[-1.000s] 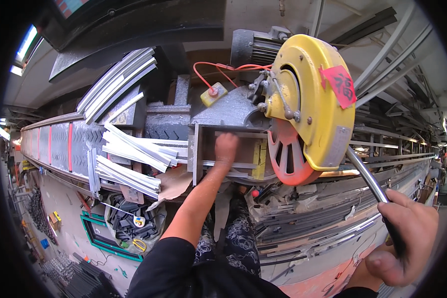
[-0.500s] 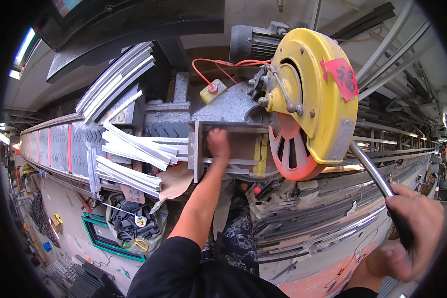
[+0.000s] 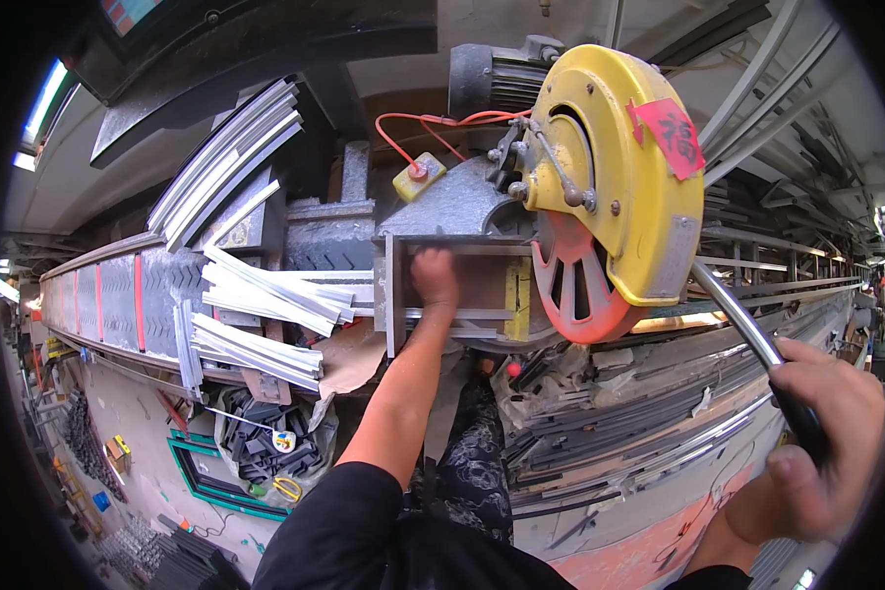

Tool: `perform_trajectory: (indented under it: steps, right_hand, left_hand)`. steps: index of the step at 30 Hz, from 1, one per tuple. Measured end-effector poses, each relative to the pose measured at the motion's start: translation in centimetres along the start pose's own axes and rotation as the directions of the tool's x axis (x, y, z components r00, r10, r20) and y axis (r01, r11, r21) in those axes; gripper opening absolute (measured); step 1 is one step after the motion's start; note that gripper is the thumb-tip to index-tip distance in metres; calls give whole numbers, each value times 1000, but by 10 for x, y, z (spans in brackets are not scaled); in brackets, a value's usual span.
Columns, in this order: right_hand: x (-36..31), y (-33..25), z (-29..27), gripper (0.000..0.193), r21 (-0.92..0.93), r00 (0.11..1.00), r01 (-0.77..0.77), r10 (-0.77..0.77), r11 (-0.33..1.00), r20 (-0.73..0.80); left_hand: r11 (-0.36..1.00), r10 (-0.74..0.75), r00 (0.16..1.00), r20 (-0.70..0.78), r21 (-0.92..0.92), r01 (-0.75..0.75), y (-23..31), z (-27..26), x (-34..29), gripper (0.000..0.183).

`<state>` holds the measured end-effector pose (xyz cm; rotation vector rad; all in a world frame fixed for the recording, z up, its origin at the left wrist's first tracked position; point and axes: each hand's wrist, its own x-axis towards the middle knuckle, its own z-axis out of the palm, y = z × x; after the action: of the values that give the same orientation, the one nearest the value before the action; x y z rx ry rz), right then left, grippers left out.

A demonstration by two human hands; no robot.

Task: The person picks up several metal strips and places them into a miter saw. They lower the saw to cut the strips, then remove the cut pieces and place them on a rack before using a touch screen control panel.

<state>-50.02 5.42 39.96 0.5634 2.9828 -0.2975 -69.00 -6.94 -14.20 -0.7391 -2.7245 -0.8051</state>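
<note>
A yellow cut-off saw [image 3: 615, 187] with a red, slotted lower blade guard [image 3: 575, 285] stands at centre right. From its head a steel lever [image 3: 737, 315] slants down to a black handle [image 3: 801, 428]. Around that handle my right hand [image 3: 826, 423] is closed, with the thumb on the near side. My left hand [image 3: 435, 277] is in the saw's bed [image 3: 482, 272], left of the guard and beside an upright metal plate [image 3: 393, 295]. Its fingers are curled down, and whatever lies under them is hidden. A pale metal profile [image 3: 472, 315] lies along the bed near my left wrist.
Cut white profiles [image 3: 261, 349] are heaped left of the bed, with more strips [image 3: 231, 162] behind. A yellow switch box [image 3: 420, 177] with an orange cable sits behind the bed. Long profiles [image 3: 639, 433] are stacked below right. A bag of dark offcuts [image 3: 265, 433] lies lower left.
The handle and my right hand have risen slightly, and the saw head has shifted a little up in the picture. My left hand keeps its place in the bed.
</note>
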Motion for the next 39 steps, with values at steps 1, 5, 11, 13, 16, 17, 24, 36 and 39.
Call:
perform_trajectory:
  steps: [1,5,11,13,16,17,24,36,39]
  right_hand:
    - [-2,1,2,53,7,1000,-6,6,1000,-2]
    - [-21,5,26,54,-20,995,80,-81,997,-59]
    - [-68,-6,93,54,41,989,-74,78,996,-127]
    - [-83,-8,125,53,109,969,-142,161,984,-188]
    - [-110,-13,171,54,486,855,-431,516,760,-48]
    - [-115,-14,191,55,593,807,-488,591,641,26]
    - [-141,2,303,25,706,606,-678,699,204,380]
    - [-145,14,366,30,573,640,-682,750,455,168]
    - [-147,17,372,32,563,654,-678,737,472,169]
  left_hand:
    - [1000,-16,1000,1,-2,16,0,-1,1,3]
    - [998,-12,999,-31,56,14,0,0,-1,4]
    - [998,-26,1000,-12,63,27,-3,3,-3,5]
    - [998,-22,999,-26,60,24,-2,2,-3,5]
    - [996,-57,998,36,65,55,1,-1,1,5]
    - [993,-93,995,27,80,91,3,-2,1,5]
    - [994,-45,999,-2,99,45,3,-5,2,5]
    - [983,-126,982,144,148,104,12,-12,7,11]
    - [979,-129,985,114,171,109,13,-11,6,10]
